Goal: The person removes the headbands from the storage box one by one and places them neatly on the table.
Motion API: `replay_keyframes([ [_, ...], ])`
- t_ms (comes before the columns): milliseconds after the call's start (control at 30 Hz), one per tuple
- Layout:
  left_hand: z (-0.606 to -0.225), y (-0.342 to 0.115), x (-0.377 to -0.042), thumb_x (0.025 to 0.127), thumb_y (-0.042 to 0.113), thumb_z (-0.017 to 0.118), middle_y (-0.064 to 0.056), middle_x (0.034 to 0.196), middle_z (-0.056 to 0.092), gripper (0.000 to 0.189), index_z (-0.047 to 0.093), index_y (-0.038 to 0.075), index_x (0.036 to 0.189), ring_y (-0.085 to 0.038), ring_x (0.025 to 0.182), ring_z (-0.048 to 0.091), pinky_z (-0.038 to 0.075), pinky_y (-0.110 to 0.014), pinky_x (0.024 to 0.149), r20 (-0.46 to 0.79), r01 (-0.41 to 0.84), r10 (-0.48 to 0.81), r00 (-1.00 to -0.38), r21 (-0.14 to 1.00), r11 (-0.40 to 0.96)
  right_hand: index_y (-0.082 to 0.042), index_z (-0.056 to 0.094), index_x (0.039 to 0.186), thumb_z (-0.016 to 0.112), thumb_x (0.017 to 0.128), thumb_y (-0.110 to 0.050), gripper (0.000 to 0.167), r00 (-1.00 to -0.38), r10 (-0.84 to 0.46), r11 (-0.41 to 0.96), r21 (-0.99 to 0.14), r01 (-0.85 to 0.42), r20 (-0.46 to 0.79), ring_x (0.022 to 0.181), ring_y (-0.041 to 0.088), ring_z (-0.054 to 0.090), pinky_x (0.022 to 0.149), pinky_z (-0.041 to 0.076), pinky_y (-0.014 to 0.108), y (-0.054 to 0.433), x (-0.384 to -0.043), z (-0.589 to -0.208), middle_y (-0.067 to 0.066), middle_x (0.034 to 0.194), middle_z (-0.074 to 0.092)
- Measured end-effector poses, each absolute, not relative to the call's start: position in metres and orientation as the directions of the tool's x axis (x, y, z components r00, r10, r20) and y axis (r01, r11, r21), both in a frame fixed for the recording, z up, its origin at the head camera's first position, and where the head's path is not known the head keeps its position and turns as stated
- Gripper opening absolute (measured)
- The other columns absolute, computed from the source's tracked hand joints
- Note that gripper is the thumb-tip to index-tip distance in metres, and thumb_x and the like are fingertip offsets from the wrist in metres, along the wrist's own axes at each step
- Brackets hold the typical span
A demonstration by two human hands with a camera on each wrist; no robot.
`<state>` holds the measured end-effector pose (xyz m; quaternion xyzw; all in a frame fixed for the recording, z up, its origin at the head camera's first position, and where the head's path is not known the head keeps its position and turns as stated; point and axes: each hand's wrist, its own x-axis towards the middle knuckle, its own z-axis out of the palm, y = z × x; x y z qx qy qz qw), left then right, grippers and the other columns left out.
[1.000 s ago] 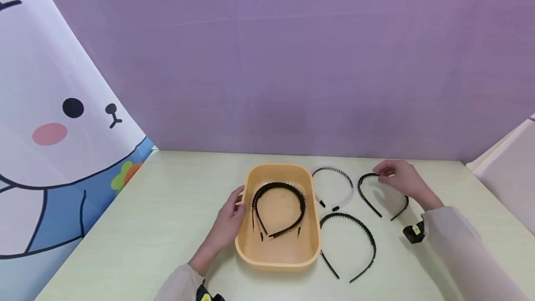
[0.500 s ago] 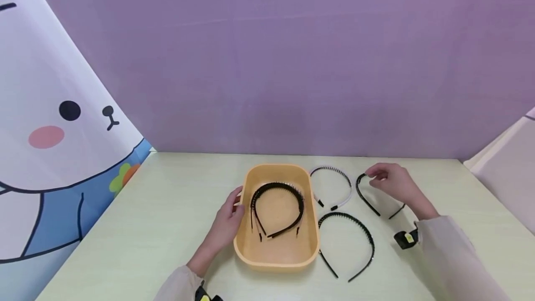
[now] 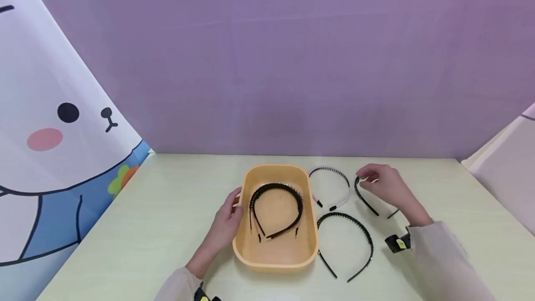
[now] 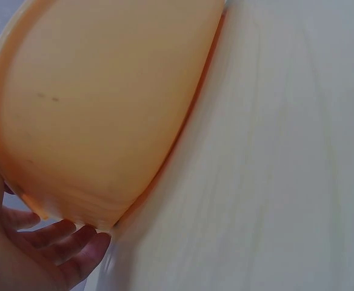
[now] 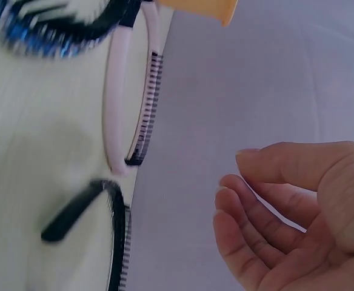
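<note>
My left hand [image 3: 226, 221] lies along the left side of the yellow tray [image 3: 276, 264], its relaxed fingers [image 4: 83, 260] touching the outer wall. Inside the tray is a black toothed headband [image 3: 279, 186], overlapping other thin ones. Over on the right, my right hand [image 3: 386, 187] hovers above a black headband [image 3: 367, 202] and hides much of its arch. In the right wrist view, the loosely bent fingers [image 5: 243, 236] and thumb hold nothing, and this black headband [image 5: 117, 242] shows apart from them.
Right of the tray lies a pale pink headband with black teeth [image 3: 350, 189]. Nearer the front is a larger black headband [image 3: 369, 240], beside the tray's right wall, with a bluish glittery surface [image 5: 50, 45] in the right wrist view. A purple cloth [image 3: 292, 82] hangs behind the table.
My right hand has moved left across the top of the black headband, whose position on the table looks unchanged. The left hand and the tray stay where they were.
</note>
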<state>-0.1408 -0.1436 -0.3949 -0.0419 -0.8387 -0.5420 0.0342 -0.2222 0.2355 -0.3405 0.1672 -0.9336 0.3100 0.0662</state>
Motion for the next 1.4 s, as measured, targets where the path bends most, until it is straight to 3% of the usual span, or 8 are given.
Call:
replay_keyframes([
  [233,-0.397,-0.142,-0.14,0.099,0.012,0.038,-0.027,0.135,0.049,0.048,0.032,0.004,0.146,-0.037,0.115,0.056,0.051,-0.044,0.089,0.101,0.108,0.04,-0.994,0.904,0.413,0.0,0.068,0.101,0.064,0.085,-0.004,0.017,-0.934,-0.28,0.747,-0.561,-0.357,0.222,0.081,0.022,0.065,0.065,0.05,0.029,0.22,-0.218,-0.344,0.011,0.091,0.069],
  [567,-0.391,-0.144,-0.141,0.1,0.012,0.038,-0.026,0.136,0.048,0.048,0.032,0.005,0.147,-0.037,0.116,0.056,0.051,-0.045,0.089,0.106,0.111,0.035,-0.994,0.904,0.413,-0.003,0.068,0.099,0.064,0.085,-0.004,0.015,-0.919,-0.307,0.716,-0.576,-0.395,0.249,0.082,0.022,0.064,0.068,0.051,0.031,0.192,-0.217,-0.342,0.017,0.096,0.069],
  [1400,-0.398,-0.141,-0.146,0.099,0.011,0.038,-0.024,0.134,0.05,0.048,0.033,0.007,0.146,-0.034,0.112,0.057,0.052,-0.043,0.087,0.107,0.109,0.027,-0.994,0.907,0.408,0.002,0.068,0.097,0.063,0.084,0.001,0.014,-0.848,-0.408,0.588,-0.613,-0.527,0.338,0.083,0.025,0.066,0.073,0.057,0.034,0.136,-0.223,-0.348,0.015,0.093,0.07],
])
